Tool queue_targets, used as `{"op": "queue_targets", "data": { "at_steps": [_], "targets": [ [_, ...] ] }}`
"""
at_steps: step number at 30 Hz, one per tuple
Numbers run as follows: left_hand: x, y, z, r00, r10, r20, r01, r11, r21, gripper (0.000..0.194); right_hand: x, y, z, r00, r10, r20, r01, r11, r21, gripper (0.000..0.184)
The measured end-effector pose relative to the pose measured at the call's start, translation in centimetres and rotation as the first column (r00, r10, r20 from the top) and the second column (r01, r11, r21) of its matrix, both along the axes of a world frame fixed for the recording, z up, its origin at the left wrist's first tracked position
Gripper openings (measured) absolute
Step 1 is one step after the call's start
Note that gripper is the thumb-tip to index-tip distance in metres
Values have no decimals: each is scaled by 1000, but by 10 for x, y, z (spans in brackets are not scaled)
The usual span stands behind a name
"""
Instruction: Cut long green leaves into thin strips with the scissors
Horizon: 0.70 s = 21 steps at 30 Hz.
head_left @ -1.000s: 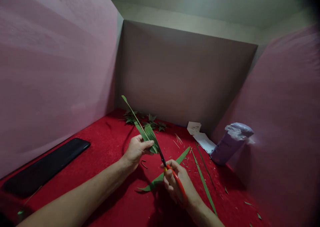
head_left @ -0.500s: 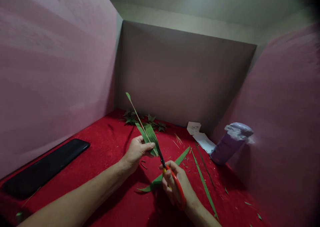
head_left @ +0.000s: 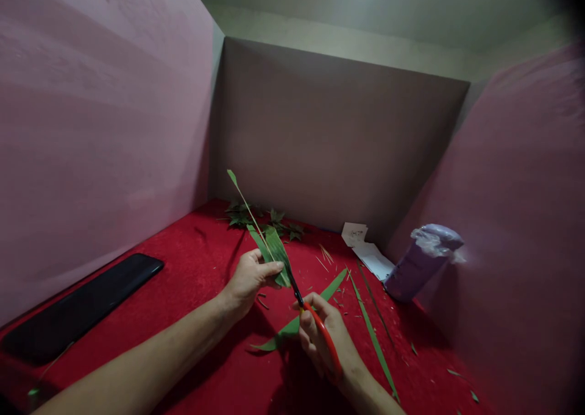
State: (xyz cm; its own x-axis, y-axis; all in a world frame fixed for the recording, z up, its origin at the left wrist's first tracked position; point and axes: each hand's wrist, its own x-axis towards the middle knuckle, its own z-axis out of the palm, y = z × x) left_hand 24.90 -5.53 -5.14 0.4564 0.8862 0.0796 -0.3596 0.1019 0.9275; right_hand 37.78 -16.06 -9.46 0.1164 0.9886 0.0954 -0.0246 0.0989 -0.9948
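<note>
My left hand (head_left: 251, 278) is closed on a folded green leaf (head_left: 277, 248), its thumb pressed flat across the blade. From the leaf a thin stalk with a small green tip (head_left: 233, 176) sticks up to the left. Closed around the red and yellow handles of a pair of scissors (head_left: 325, 336) is my right hand (head_left: 322, 323). The dark scissor blades touch the right edge of the held leaf; whether they are parted I cannot tell. Below my hands, a long green leaf (head_left: 286, 334) lies on the red cloth, partly hidden by my right hand.
Dark leafy sprigs (head_left: 276, 220) lie at the back. To the right are thin sticks (head_left: 326, 255), white papers (head_left: 372, 259), a purple plastic packet (head_left: 420, 266), a narrow leaf strip (head_left: 372, 336) and scattered trimmings. A black phone-like slab (head_left: 86, 305) lies left. Pink walls enclose the red cloth.
The held leaf and its stalk have shifted slightly, the stalk's tip moving a little right and then back left. Both hands keep their holds, with the scissors still at the leaf's edge.
</note>
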Motion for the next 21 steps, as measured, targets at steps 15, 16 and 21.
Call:
{"op": "queue_targets", "data": {
  "at_steps": [15, 16, 21],
  "targets": [
    [-3, 3, 2, 999, -45, -18, 45, 998, 32, 18, -4, -5, 8, 995, 3, -98, -7, 999, -45, 48],
    [-3, 3, 2, 999, -44, -19, 45, 998, 34, 18, -4, -5, 8, 994, -5, -106, -1, 999, -52, 48],
    [-3, 5, 1, 999, -43, -30, 44, 998, 35, 20, -3, -3, 7, 993, 4, -121, -14, 997, -76, 47]
  ]
}}
